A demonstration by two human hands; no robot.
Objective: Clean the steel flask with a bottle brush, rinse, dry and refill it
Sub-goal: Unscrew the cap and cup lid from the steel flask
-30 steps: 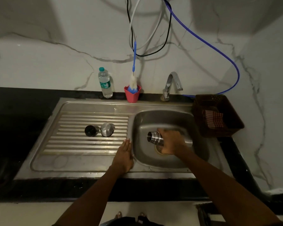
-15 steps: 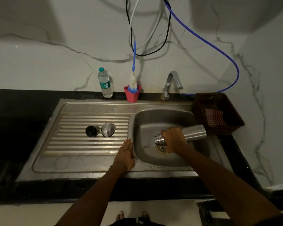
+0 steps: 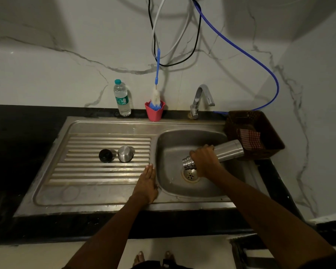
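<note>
right hand (image 3: 205,160) wraps the steel flask (image 3: 228,151) near its neck, tipped mouth-down over the sink basin (image 3: 173,183) drain, maybe dripping, too dim. left hand (image 3: 146,184) flat on sink edge, fingers straight.

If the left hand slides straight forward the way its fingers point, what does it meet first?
Probably nothing near: the left hand points along the ridge between drainboard and basin, toward the red cup at the back. The steel cap seems left of that line.

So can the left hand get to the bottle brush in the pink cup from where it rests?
Probably yes: the left hand lies free on the sink edge, and nothing blocks the way to the blue-handled bottle brush.
</note>
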